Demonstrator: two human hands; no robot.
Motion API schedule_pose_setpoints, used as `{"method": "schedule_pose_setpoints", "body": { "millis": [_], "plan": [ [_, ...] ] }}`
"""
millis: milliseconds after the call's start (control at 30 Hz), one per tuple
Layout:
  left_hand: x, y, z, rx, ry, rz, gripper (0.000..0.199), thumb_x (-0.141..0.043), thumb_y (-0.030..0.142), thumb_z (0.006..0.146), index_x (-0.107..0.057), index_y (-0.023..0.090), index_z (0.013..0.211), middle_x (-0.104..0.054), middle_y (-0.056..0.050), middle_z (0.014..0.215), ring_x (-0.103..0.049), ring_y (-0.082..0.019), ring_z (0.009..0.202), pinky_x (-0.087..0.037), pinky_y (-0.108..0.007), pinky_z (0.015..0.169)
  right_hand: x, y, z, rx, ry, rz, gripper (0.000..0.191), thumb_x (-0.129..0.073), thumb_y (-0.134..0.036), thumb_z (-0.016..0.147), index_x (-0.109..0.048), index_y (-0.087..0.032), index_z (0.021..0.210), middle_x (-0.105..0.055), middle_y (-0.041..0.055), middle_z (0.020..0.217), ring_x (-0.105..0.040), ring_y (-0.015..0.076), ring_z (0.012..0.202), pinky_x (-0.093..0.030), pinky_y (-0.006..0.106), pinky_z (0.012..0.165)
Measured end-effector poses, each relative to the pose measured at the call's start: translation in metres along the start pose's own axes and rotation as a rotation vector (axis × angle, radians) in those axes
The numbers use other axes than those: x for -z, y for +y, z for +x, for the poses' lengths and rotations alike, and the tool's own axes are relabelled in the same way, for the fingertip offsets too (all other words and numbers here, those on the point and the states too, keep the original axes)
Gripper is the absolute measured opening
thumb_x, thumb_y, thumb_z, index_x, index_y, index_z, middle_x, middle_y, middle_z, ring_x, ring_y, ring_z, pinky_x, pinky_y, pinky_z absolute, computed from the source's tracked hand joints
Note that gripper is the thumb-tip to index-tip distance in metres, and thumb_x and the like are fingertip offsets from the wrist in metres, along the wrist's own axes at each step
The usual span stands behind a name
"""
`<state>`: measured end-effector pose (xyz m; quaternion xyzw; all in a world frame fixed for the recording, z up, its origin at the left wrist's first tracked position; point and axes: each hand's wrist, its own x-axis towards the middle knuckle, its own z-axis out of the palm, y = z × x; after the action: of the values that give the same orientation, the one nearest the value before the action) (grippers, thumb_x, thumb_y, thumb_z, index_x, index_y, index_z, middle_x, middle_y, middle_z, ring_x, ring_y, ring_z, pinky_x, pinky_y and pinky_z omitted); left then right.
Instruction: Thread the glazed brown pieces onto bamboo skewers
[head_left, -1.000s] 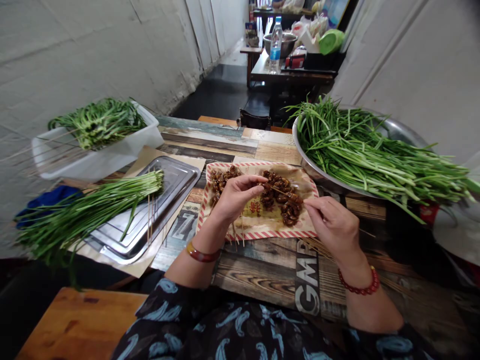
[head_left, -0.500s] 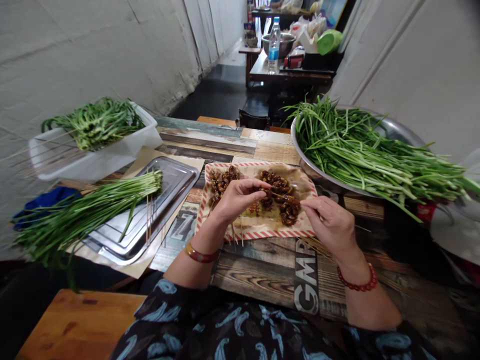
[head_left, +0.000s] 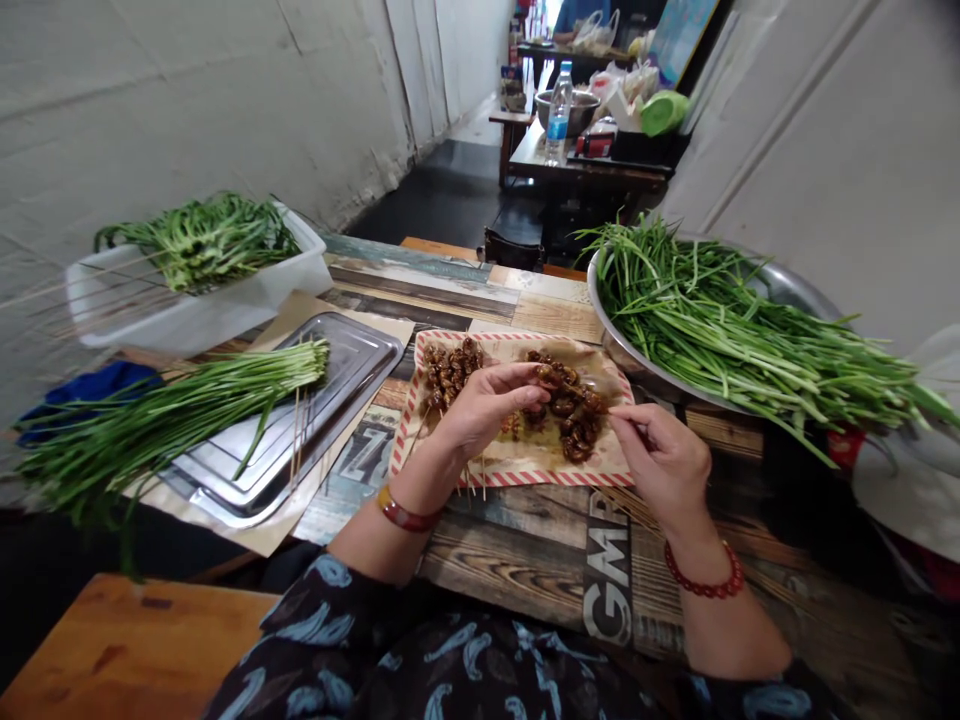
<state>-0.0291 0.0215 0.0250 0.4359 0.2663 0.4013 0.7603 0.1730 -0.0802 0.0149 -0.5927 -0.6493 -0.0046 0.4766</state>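
Observation:
Glossy brown bite-sized pieces (head_left: 576,440), perhaps insects, lie in a paper-lined tray (head_left: 559,472) with a red-and-white striped border. In the tray's left part, several loaded skewers (head_left: 454,365) lie side by side, their bare ends over the front edge. My left hand (head_left: 487,405) pinches one brown piece (head_left: 551,375) between thumb and fingertips above the tray. My right hand (head_left: 666,460) is closed at the tray's right side, its fingertips pinching the end of a thin skewer that points left; pieces seem threaded on it, though the pile behind blurs this.
Bare skewers (head_left: 637,508) lie by my right wrist. To the right stands a steel bowl (head_left: 611,335) heaped with chives (head_left: 757,320). On the left, a chive bundle (head_left: 225,395) lies across a metal lid (head_left: 330,425), near a white bin (head_left: 247,310) of skewered greens.
My left hand has turned slightly and now shows a brown piece at its fingertips. My right hand stays pinched at the skewer end. The whole view has shifted a little.

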Motion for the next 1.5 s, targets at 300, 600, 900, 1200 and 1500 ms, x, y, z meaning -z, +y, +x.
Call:
{"method": "schedule_pose_setpoints", "body": {
  "millis": [300,600,900,1200,1500],
  "plan": [
    [-0.007,-0.0012,-0.0026,0.011,0.018,-0.115,0.034,-0.083,0.03,0.065,-0.077,0.014,0.094,-0.074,-0.01,0.094,-0.062,-0.011,0.072,-0.044,-0.023,0.066,-0.004,0.0,-0.0035,0.029,-0.031,0.001,0.008,-0.062,-0.019,0.088,-0.069,-0.022,0.09,-0.071,0.0003,0.083,-0.067,0.0134,0.075,-0.054,0.026,0.072],
    [-0.0064,-0.0019,-0.0011,0.009,0.027,-0.202,0.029,-0.083,0.025,0.066,-0.075,0.016,0.092,-0.074,-0.009,0.095,-0.062,-0.009,0.068,-0.044,-0.02,0.062,-0.0071,0.001,-0.0043,0.063,-0.064,0.005,0.01,-0.058,-0.019,0.091,-0.067,-0.022,0.09,-0.07,0.0003,0.081,-0.065,0.0125,0.072,-0.053,0.025,0.069],
    [-0.009,-0.0004,-0.0021,0.016,-0.021,-0.243,0.029,-0.081,0.024,0.068,-0.075,0.015,0.095,-0.075,-0.01,0.097,-0.066,-0.011,0.071,-0.043,-0.018,0.059,-0.0063,0.0001,-0.0049,0.042,-0.053,-0.024,0.009,-0.059,-0.021,0.09,-0.068,-0.022,0.089,-0.07,0.0004,0.079,-0.065,0.0131,0.069,-0.054,0.026,0.067],
    [-0.0074,-0.002,-0.0016,0.006,0.011,-0.226,0.031,-0.081,0.024,0.068,-0.074,0.016,0.097,-0.074,-0.011,0.1,-0.066,-0.012,0.072,-0.043,-0.021,0.06,-0.0068,0.0002,-0.0055,0.055,-0.076,-0.006,0.01,-0.058,-0.02,0.09,-0.067,-0.023,0.092,-0.071,0.0009,0.082,-0.066,0.0138,0.072,-0.055,0.027,0.069],
    [-0.0081,-0.002,-0.002,-0.005,-0.018,-0.206,0.03,-0.08,0.024,0.07,-0.073,0.015,0.098,-0.074,-0.012,0.101,-0.069,-0.014,0.073,-0.048,-0.02,0.06,-0.0049,-0.0017,-0.0051,0.073,-0.072,-0.045,0.011,-0.056,-0.019,0.091,-0.066,-0.022,0.092,-0.07,0.0012,0.082,-0.066,0.0137,0.074,-0.054,0.026,0.071]
  ]
}}
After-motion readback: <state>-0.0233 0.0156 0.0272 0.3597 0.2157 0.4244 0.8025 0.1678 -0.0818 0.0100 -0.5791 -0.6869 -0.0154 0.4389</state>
